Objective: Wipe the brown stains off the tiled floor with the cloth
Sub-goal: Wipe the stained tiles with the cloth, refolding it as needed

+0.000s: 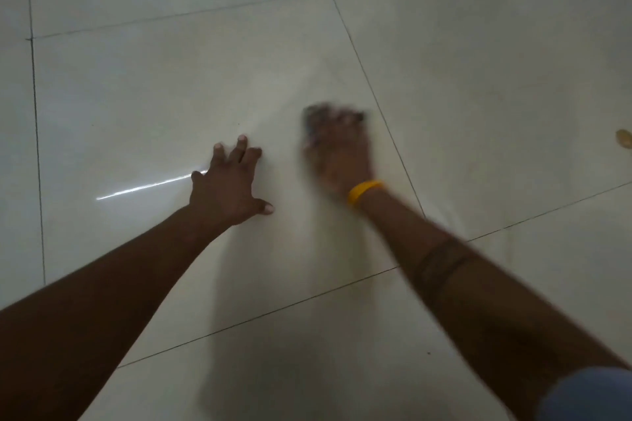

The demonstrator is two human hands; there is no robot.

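Observation:
My right hand, blurred by motion and wearing a yellow wristband, presses a dark cloth against the glossy pale tiled floor. Only the cloth's dark edge shows beyond the fingertips, and the rest is hidden under the hand. My left hand rests on the same tile to the left, fingers spread and fingertips on the floor, holding nothing. A small brown stain lies on the tile at the far right edge. Faint brownish smears mark the tile right of my right hand.
Dark grout lines divide the large tiles. A bright streak of reflected light lies left of my left hand. A blue sleeve shows at the bottom right corner.

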